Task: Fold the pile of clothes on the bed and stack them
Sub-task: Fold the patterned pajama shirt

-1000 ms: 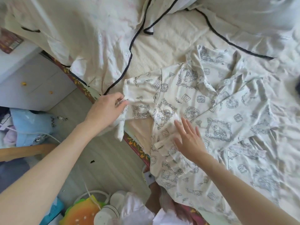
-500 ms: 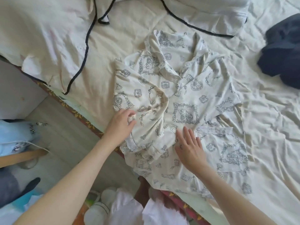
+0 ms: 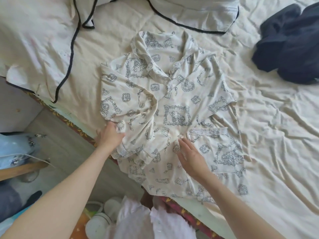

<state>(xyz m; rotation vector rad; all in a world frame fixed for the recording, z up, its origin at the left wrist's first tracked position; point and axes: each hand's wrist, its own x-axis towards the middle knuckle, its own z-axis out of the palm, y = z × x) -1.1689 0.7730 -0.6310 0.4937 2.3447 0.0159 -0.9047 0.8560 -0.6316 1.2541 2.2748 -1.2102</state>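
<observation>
A cream pyjama shirt (image 3: 176, 100) with a blue cartoon print lies face up on the bed, collar away from me, hem hanging over the near edge. Its left sleeve is folded inward across the body. My left hand (image 3: 108, 135) rests on the sleeve's cuff end at the bed's edge; I cannot tell whether its fingers grip the cloth. My right hand (image 3: 191, 156) lies flat with straight fingers on the lower front of the shirt. A dark navy garment (image 3: 290, 44) lies crumpled at the far right of the bed.
Two cream pillows with black piping (image 3: 39, 40) (image 3: 195, 11) lie at the head. The wrinkled bed sheet (image 3: 276, 135) stretches off to the right. Below the bed's edge are the wooden floor (image 3: 57, 149), white shoes (image 3: 98, 223) and a light blue bag (image 3: 15, 147).
My left hand carried the left sleeve inward over the shirt's body and laid it down. My right hand stayed pressed on the shirt's lower front. The view shifted right, showing the navy garment.
</observation>
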